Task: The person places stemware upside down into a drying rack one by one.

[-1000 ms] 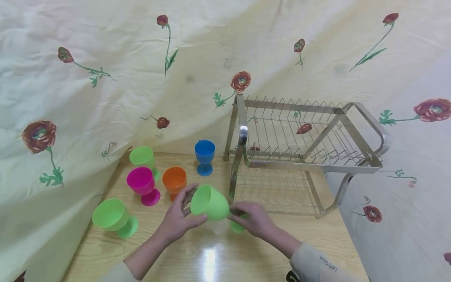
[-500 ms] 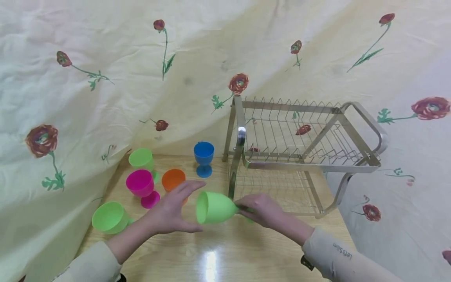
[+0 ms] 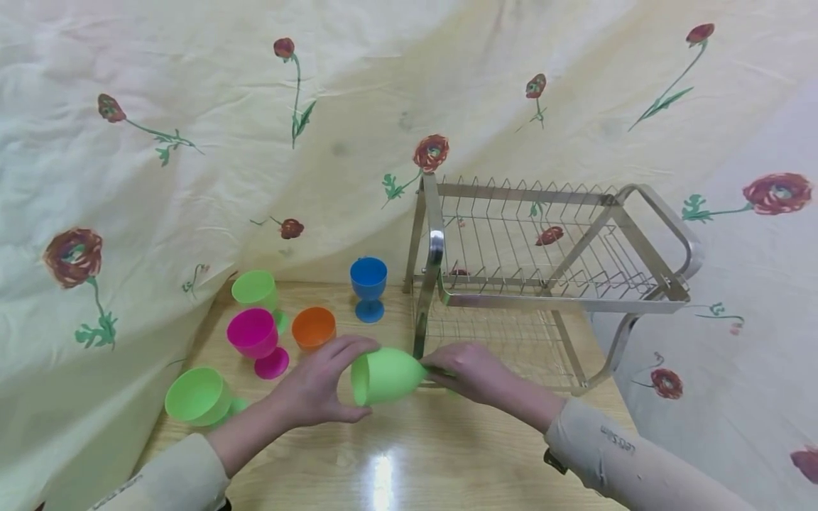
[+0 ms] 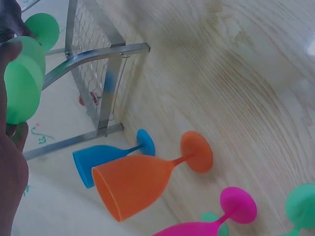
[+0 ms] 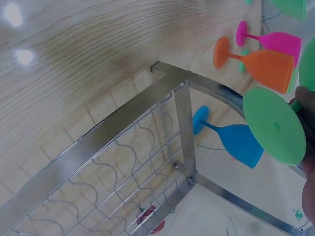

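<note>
A light green plastic goblet (image 3: 390, 375) lies sideways in the air in front of the rack, its mouth toward the left. With finger and thumb, my right hand (image 3: 473, 372) pinches its stem; the round foot (image 5: 274, 126) shows plainly in the right wrist view. At the other end, my left hand (image 3: 313, 387) spans the bowl near the rim, fingertips above and thumb below. Nearest behind the left hand stands an orange goblet (image 3: 314, 328), its lower part hidden there. A magenta goblet (image 3: 253, 333) stands upright to the left of it.
A two-tier metal dish rack (image 3: 562, 304) stands at the right. A blue goblet (image 3: 368, 280) is beside it at the back. Two more green goblets (image 3: 254, 289) stand on the left of the wooden table (image 3: 332, 468). Flowered cloth (image 3: 358, 92) hangs behind.
The green goblet has swung from tilted to nearly level. My left hand let go of it, moved off left, then came back to its rim. The right hand kept its hold.
</note>
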`<action>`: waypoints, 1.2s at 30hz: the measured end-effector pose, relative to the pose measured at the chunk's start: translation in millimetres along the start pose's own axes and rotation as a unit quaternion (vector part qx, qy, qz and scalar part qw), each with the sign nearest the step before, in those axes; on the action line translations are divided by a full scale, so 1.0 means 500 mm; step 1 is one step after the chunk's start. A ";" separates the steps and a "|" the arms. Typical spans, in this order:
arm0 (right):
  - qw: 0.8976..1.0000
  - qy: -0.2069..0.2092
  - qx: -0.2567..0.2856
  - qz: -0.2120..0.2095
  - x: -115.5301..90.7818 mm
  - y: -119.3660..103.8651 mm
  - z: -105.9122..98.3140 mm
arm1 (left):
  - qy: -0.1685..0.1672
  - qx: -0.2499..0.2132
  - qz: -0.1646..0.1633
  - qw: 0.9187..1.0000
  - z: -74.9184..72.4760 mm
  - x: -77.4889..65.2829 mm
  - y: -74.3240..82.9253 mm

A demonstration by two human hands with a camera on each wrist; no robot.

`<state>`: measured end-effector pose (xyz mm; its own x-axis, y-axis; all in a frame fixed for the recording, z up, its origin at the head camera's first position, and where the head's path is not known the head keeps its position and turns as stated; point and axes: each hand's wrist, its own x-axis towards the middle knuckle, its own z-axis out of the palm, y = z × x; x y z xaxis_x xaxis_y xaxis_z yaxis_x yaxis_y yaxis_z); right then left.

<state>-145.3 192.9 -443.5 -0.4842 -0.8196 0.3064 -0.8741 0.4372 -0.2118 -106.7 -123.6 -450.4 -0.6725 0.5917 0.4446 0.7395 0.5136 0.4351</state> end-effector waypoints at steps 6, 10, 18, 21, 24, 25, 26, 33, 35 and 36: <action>1.000 -0.023 -0.003 0.009 0.009 -0.009 -0.008 | 0.017 -0.017 -0.016 1.000 0.006 -0.012 0.005; 0.999 -0.039 -0.003 0.014 0.012 -0.016 -0.012 | 0.028 -0.029 -0.034 0.999 0.012 -0.023 0.008; 0.997 0.055 0.048 0.037 -0.010 -0.061 -0.025 | 0.058 -0.110 -0.114 0.986 0.039 -0.052 0.020; 0.983 0.106 0.134 0.062 -0.026 -0.086 -0.018 | 0.088 -0.150 -0.144 0.974 0.056 -0.069 0.025; 0.955 0.122 0.248 0.110 -0.041 -0.106 -0.003 | 0.121 -0.175 -0.164 0.963 0.073 -0.090 0.032; 0.942 0.121 0.285 0.130 -0.047 -0.111 0.004 | 0.131 -0.177 -0.170 0.961 0.077 -0.096 0.035; 0.926 0.117 0.325 0.150 -0.052 -0.115 0.011 | 0.141 -0.177 -0.173 0.959 0.081 -0.102 0.038; 0.775 0.066 0.548 0.307 -0.091 -0.134 0.060 | 0.182 -0.235 -0.210 0.931 0.098 -0.112 0.059; 0.740 0.056 0.586 0.326 -0.094 -0.139 0.073 | 0.184 -0.265 -0.229 0.918 0.101 -0.110 0.065; 0.724 0.054 0.602 0.332 -0.093 -0.140 0.078 | 0.182 -0.282 -0.238 0.911 0.103 -0.109 0.067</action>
<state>-59.9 185.8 -479.0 -0.8393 -0.5141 -0.1770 0.1903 0.0272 -0.9813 -43.8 -106.6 -500.4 -0.9542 0.0866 0.2864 0.2982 0.1955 0.9343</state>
